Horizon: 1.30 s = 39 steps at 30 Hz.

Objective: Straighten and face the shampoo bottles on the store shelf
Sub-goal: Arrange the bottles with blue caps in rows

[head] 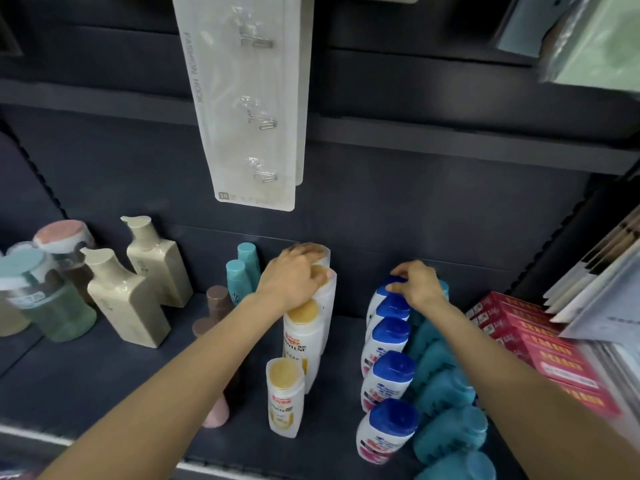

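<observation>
A row of white shampoo bottles with yellow caps (304, 334) runs front to back in the middle of the dark shelf (104, 375). My left hand (294, 277) lies over the caps of the rear ones, fingers curled round a bottle top. To the right stands a row of white bottles with blue caps (393, 368), and beside it a row of teal bottles (446, 393). My right hand (417, 284) grips the cap of the rearmost blue-capped bottle. All bottles stand upright.
Two beige pump bottles (138, 296) and lidded jars (41, 292) stand at the left. Small teal bottles (242, 275) and brown and pink ones sit left of my left arm. Red boxes (540, 348) fill the right. A white hook pack (249, 98) hangs above.
</observation>
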Each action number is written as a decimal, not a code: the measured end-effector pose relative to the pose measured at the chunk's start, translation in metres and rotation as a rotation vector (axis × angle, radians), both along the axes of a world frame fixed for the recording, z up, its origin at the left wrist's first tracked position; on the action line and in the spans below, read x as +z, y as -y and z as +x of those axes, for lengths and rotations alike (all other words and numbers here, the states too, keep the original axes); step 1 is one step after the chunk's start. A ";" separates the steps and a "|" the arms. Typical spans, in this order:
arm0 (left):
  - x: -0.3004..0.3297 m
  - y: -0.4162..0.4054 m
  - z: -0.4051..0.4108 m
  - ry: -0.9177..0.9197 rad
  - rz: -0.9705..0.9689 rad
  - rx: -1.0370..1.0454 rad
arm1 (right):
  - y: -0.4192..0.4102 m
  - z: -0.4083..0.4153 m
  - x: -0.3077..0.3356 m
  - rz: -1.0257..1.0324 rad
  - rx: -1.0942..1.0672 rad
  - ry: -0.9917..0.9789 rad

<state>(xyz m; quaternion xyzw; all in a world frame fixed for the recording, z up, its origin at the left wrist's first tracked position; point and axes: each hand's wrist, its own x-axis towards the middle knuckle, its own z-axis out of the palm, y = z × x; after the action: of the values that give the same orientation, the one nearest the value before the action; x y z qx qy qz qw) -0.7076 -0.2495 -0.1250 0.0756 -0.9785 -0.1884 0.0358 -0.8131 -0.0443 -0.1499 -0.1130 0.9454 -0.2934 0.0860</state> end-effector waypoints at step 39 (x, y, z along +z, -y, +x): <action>0.047 -0.072 0.075 -0.096 1.505 0.153 | -0.067 0.122 0.077 -1.501 -0.313 0.341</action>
<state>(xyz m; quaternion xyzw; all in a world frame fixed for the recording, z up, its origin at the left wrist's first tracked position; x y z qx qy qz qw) -0.6326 -0.1780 -0.0783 0.1388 -0.5754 -0.8055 0.0301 -0.6913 0.0223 -0.0729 0.0404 0.4727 -0.8759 0.0881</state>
